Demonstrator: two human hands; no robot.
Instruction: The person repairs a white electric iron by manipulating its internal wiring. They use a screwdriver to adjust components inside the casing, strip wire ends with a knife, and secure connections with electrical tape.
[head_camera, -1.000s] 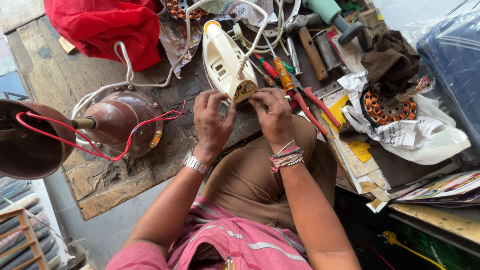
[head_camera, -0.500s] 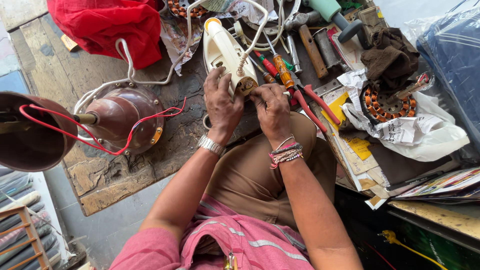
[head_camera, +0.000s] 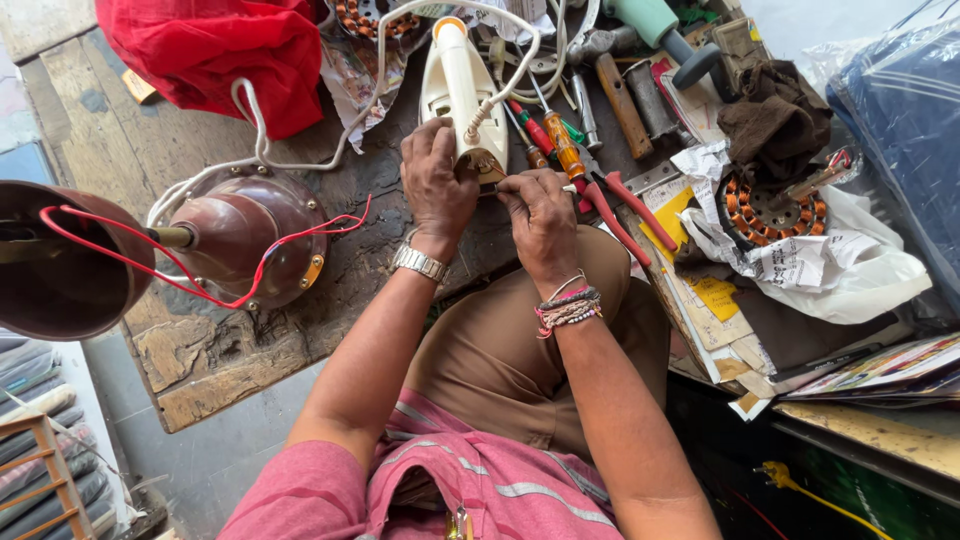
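Cream iron (head_camera: 458, 90), on a worn wooden bench (head_camera: 215, 350), its near end between both hands; white cord (head_camera: 300, 160) runs from it past a red cloth (head_camera: 220, 50). Left hand (head_camera: 436, 185), fingers curled, grips the iron's near end from the left; right hand (head_camera: 540, 220), fingertips pinched together, touches the same end, whether it holds anything small cannot be told. Just beside, right: screwdrivers (head_camera: 560, 150) and red-handled pliers (head_camera: 620, 205); left: brown fan motor (head_camera: 245, 235) with red wire (head_camera: 130, 265).
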